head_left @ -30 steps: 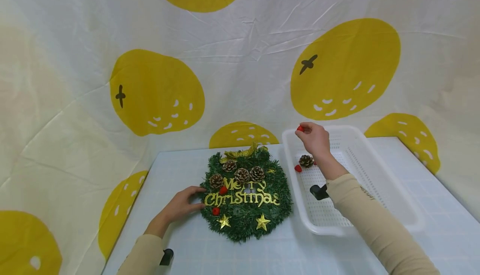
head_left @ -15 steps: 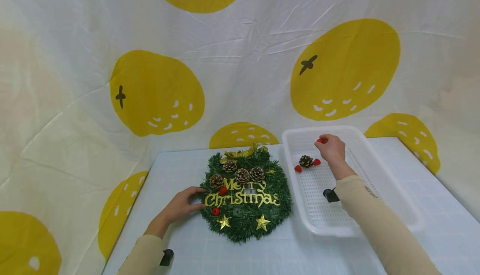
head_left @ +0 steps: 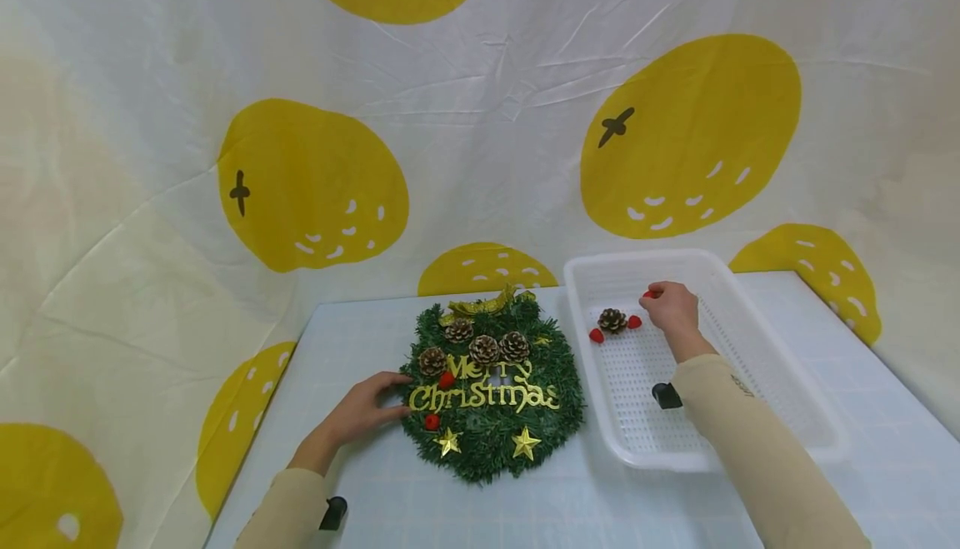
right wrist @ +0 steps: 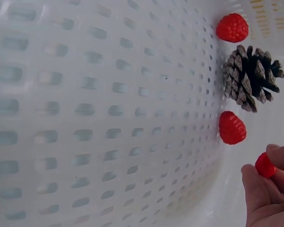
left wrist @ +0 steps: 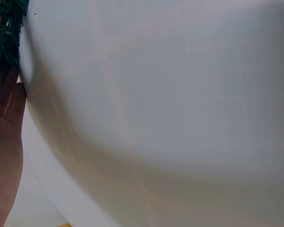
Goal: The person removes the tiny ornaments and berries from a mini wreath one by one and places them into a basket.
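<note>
My right hand (head_left: 671,311) is inside the white plastic basket (head_left: 731,441), pinching a red artificial raspberry (right wrist: 265,165) between thumb and fingertips. Close by, a pinecone (right wrist: 251,78) lies between two more red raspberries, the nearer raspberry (right wrist: 232,127) and the farther raspberry (right wrist: 232,28). On the left, my left hand (head_left: 363,407) holds the left edge of a green Christmas wreath (head_left: 487,449), some of its fingertips hidden by the greenery in the left wrist view. The wreath carries gold "Merry Christmas" lettering (head_left: 487,397), several pinecones, gold stars and two red pieces.
Both the wreath and the basket stand on a table (head_left: 360,499) with a pale checked cover. A white cloth (head_left: 480,157) with large yellow fruit prints hangs behind. The basket's left rim (head_left: 592,382) runs close beside the wreath.
My right hand has moved right and down from the basket's back left corner, still pinching the raspberry, uncovering another raspberry beside the pinecone. My left hand has stayed at the wreath.
</note>
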{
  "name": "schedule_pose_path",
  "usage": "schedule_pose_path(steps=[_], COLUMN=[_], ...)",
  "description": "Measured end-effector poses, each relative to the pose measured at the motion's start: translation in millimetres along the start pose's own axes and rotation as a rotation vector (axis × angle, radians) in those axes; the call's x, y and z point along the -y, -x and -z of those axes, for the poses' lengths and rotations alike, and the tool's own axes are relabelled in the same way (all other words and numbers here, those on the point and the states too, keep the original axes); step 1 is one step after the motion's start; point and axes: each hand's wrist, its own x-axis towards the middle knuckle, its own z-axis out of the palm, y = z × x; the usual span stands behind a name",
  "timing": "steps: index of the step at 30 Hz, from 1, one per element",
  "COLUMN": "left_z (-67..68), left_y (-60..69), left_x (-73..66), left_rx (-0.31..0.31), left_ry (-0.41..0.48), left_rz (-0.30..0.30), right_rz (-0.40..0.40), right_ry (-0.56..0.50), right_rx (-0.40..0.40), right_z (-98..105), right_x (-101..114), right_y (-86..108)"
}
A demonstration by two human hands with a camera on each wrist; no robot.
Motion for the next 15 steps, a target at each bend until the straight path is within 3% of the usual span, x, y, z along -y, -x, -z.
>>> schedule_pose_path(steps=[15], left_z=[0.5], left_y=[0.6], left_x=[0.6], left_rx=[0.002], left_ry=[0.01], left_rz=[-0.016], right_rz=[0.025], right_ry=[0.009], right_rx=[0.054], right_z=[-3.5], right_x=[-0.3], right_y=[-2.7])
